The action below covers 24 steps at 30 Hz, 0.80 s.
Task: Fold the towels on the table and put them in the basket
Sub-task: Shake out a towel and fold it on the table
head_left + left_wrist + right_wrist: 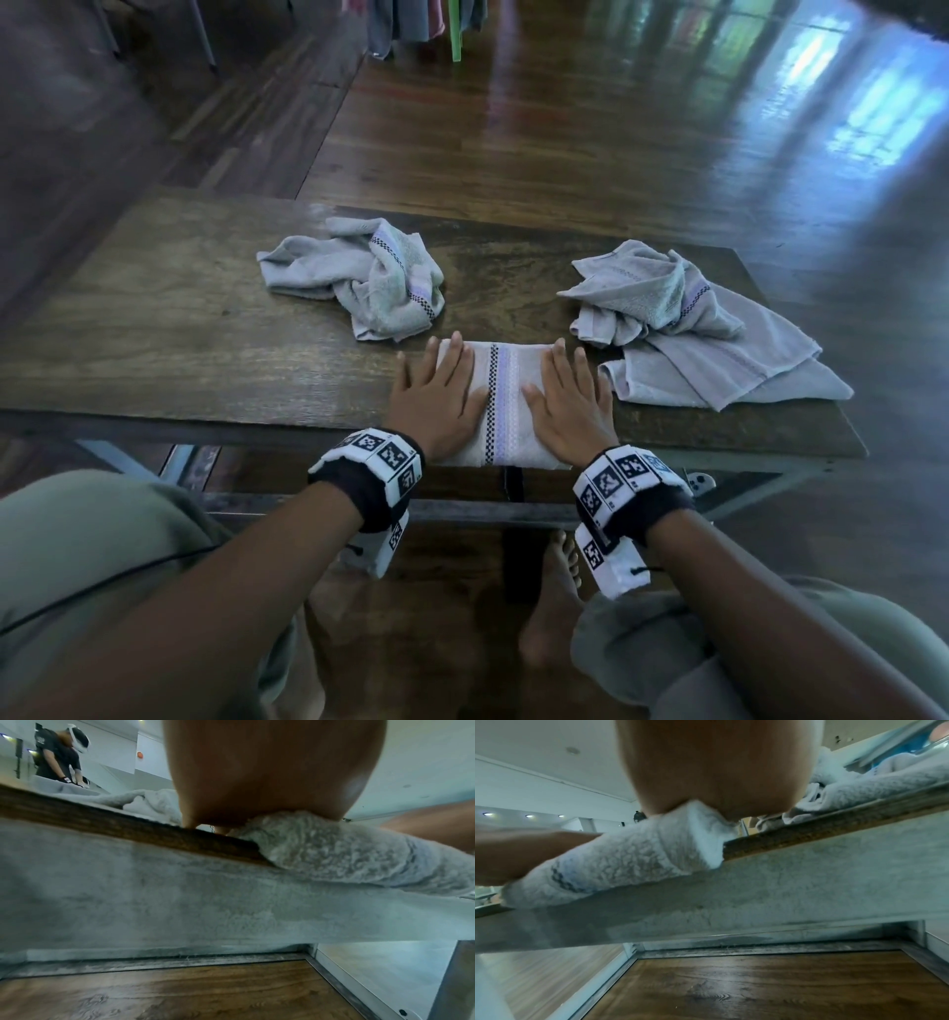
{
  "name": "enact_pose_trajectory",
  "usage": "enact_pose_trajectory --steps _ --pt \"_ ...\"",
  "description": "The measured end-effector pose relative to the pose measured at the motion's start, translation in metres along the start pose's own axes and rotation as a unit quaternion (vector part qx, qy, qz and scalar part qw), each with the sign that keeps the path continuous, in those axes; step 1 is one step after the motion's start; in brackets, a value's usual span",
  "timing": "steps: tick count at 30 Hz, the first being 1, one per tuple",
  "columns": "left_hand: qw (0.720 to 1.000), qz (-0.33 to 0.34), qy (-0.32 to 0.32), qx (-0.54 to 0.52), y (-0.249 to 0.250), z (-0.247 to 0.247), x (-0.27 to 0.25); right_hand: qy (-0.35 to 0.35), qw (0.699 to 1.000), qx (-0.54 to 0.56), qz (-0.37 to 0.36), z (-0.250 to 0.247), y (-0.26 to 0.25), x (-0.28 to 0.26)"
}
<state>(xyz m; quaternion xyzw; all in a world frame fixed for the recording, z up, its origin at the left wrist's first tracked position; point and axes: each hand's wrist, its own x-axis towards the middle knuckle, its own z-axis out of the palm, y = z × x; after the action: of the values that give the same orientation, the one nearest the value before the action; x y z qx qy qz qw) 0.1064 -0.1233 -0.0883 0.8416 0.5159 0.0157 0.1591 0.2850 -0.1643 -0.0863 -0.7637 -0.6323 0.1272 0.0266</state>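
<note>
Folded towel point(502, 406) is lying at the near edge of the table point(179, 329), its near end overhanging that edge slightly. I am pressing it flat with both palms, likely to set the creases before lifting. Left hand point(436, 395) is covering the towel's left half and right hand point(570, 401) its right half, fingers straight and together, gripping nothing, wrists low. Two crumpled towels are waiting: one point(359, 277) toward the far edge, left; one point(688, 324) toward the right edge. No basket is showing in any view.
</note>
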Motion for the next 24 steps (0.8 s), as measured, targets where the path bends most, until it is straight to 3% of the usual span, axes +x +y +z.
enact_pose_trajectory --steps 6,9,11,14,17,24 --pt "0.999 -0.041 0.012 -0.016 -0.009 -0.008 0.003 0.024 0.996 0.061 0.056 -0.018 0.013 -0.003" --pt "0.993 -0.082 0.071 -0.048 -0.013 -0.018 0.002 0.064 0.994 0.061 0.072 -0.028 0.018 -0.008" --pt "0.985 -0.116 0.108 -0.070 -0.016 -0.026 -0.001 0.047 0.991 0.093 0.087 -0.027 0.022 -0.008" --pt "0.977 -0.149 0.082 -0.127 -0.016 -0.033 -0.005 0.009 0.964 0.229 0.134 -0.023 0.027 -0.005" --pt "0.974 -0.129 0.045 -0.179 -0.016 -0.031 -0.004 -0.022 0.925 0.341 0.168 -0.024 0.028 0.000" --pt "0.958 -0.134 0.028 -0.251 -0.018 -0.024 0.004 -0.051 0.922 0.337 0.182 -0.041 0.011 -0.004"
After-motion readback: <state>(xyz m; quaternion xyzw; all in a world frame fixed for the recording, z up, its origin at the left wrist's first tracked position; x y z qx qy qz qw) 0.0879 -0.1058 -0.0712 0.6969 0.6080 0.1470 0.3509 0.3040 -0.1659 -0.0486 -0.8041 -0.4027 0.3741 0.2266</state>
